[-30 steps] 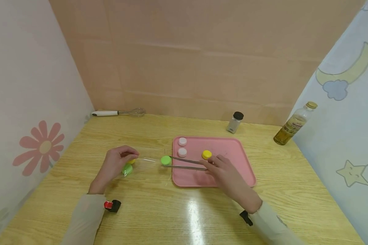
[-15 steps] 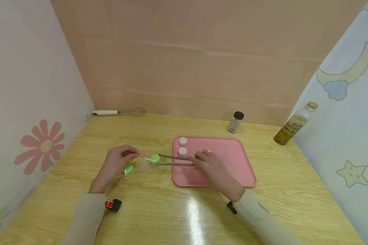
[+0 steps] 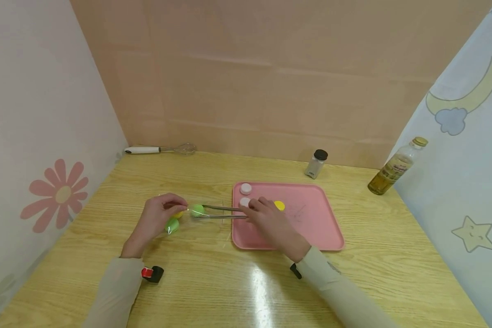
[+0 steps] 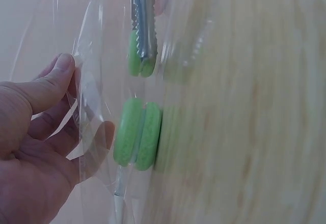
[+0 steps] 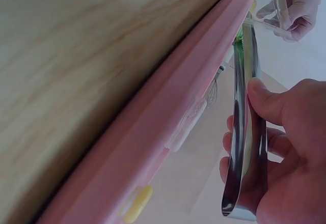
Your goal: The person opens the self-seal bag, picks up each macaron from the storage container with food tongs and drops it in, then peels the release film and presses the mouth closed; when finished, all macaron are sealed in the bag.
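My left hand point(image 3: 153, 221) pinches the edge of a clear plastic bag point(image 4: 90, 46) between thumb and fingers. In the bag lie a green macaron point(image 4: 127, 137) and a yellow macaron point(image 3: 178, 214), the latter partly hidden by the hand. Metal tongs point(image 5: 237, 112) are gripped in my right hand point(image 3: 272, 228), their tips pointing left. A second green macaron point(image 4: 134, 58) is clamped in the tong tips and appears within the bag's opening, near the left fingers. The right forearm and hand reach over a pink tray point(image 3: 315, 223).
On the tray sit two pale pink macarons point(image 3: 245, 188) and a yellow macaron point(image 3: 279, 206). A whisk point(image 3: 160, 150) lies at the back left. A black-capped jar point(image 3: 316, 164) and an oil bottle point(image 3: 397, 166) stand at the back right.
The right hand has moved left with the tongs, carrying the green macaron from the tray's left edge into the bag's opening. The left hand has stayed almost still, holding the bag.
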`<state>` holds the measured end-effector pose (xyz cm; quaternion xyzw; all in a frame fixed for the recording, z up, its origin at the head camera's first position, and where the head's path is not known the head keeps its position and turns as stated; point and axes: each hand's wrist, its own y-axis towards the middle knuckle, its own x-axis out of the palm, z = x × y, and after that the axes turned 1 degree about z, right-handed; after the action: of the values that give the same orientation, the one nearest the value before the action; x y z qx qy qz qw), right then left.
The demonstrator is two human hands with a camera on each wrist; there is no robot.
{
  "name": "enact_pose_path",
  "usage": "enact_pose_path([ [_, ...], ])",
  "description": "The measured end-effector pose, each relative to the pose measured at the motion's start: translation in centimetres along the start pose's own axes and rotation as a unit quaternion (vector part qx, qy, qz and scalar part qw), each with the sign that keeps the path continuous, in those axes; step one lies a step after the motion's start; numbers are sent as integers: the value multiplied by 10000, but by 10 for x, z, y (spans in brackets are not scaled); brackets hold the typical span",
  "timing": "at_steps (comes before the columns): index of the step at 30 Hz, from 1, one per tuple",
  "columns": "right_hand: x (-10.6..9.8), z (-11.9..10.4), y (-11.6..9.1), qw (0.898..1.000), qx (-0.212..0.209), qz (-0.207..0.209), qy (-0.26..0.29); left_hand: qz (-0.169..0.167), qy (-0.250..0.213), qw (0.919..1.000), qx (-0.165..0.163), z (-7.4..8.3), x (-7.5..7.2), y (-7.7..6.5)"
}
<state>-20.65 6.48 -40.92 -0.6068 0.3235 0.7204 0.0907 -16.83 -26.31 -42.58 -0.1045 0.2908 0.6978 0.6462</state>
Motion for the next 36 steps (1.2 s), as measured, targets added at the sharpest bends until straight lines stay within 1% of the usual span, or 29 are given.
enact_pose_path([
  [4, 2, -3, 5, 10000, -6, 21, -38, -6, -18, 10000, -4, 0, 0, 0],
  [11, 6, -8, 13, 9997, -18, 256, -34, -49, -173, 9998, 40, 1, -1, -1],
  [21, 6, -14, 20, 9996, 262, -143, -19, -137, -288, 9995, -19, 1, -1, -1],
  [24, 6, -16, 22, 9995, 268, -147, 3, -155, -286, 9995, -44, 1, 0, -1],
  [31, 7, -20, 24, 9986, 327, -271, -300, -191, -383, 9990, -113, 1, 0, -1],
  [36, 8, -21, 25, 9984, 332, -293, -362, -202, -451, 9987, -104, 1, 0, -1],
])
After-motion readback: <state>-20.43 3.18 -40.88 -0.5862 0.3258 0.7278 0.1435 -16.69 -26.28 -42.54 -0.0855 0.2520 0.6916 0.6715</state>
